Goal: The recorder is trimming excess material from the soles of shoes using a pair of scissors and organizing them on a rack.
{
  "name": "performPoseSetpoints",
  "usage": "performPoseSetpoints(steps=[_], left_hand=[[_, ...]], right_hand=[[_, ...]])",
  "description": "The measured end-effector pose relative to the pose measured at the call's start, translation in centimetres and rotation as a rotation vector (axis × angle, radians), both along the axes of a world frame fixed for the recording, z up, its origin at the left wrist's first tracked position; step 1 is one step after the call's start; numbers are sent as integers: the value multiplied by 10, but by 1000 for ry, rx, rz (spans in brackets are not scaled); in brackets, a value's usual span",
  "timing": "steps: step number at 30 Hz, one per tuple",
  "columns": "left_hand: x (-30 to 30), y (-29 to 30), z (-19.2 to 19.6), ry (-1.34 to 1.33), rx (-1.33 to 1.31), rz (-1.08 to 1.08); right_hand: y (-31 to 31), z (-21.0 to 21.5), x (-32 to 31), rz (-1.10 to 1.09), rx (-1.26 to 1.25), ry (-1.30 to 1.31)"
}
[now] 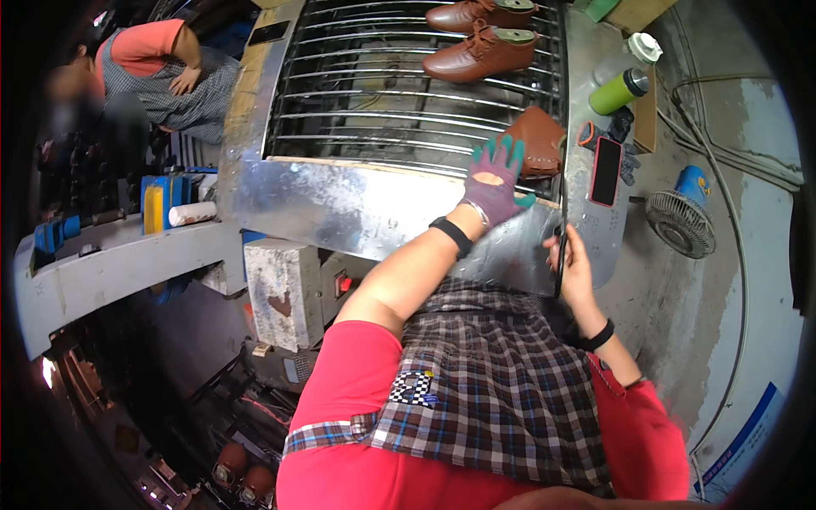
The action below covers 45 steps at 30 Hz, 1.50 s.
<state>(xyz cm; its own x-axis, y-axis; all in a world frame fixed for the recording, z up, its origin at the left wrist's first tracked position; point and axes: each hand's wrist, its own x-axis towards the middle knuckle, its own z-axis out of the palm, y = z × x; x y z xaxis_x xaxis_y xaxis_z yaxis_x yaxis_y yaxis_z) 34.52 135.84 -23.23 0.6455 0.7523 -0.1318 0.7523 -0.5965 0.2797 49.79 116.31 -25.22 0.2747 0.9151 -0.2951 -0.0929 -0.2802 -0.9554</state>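
Observation:
My left hand (498,180) wears a purple glove with green fingertips and a hole in its back. Its fingers are spread over the near end of a metal rod rack (357,136). Right beside them lies a brown leather shoe (541,143), tilted on the rods; whether the fingers touch it I cannot tell. My bare right hand (576,265) is closed around a thin, dark, long object (561,263), seen nearly edge-on at the table's near right. A pair of brown lace-up shoes (480,53) rests farther up the rack.
A red-framed phone (604,172), a green bottle (619,92) and dark gloves (627,127) lie along the right ledge. A fan (680,223) stands beyond. Another person (157,72) is at far left. A control box (285,293) sits below the metal table edge (340,204).

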Motion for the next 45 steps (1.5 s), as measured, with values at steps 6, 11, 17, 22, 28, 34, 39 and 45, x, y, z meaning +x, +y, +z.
performPoseSetpoints(steps=[6, 11, 17, 22, 28, 34, 39, 45], left_hand=[[13, 44, -21, 225, -30, 144], [-20, 93, -64, 30, -430, 171], [-17, 73, -2, -728, -1345, 438], [-70, -9, 23, -1110, -1960, 516], [-134, -140, 115, -1490, -2167, 389], [-193, -252, 147, -1717, -1577, 677], [-206, -275, 134, -1983, -1530, 681], [-223, -296, 116, -2197, -1569, 424]], right_hand=[[-64, -9, 29, -108, -132, 77], [-73, -16, 45, -104, -160, 43], [-6, 4, 49, -85, -170, 150], [70, 17, 43, -171, 2, 248], [102, 132, -1, 209, 240, 372], [54, 153, -129, 421, 202, -28], [17, 161, -127, 561, 856, -687], [-37, 194, -103, 1069, 875, -1100]])
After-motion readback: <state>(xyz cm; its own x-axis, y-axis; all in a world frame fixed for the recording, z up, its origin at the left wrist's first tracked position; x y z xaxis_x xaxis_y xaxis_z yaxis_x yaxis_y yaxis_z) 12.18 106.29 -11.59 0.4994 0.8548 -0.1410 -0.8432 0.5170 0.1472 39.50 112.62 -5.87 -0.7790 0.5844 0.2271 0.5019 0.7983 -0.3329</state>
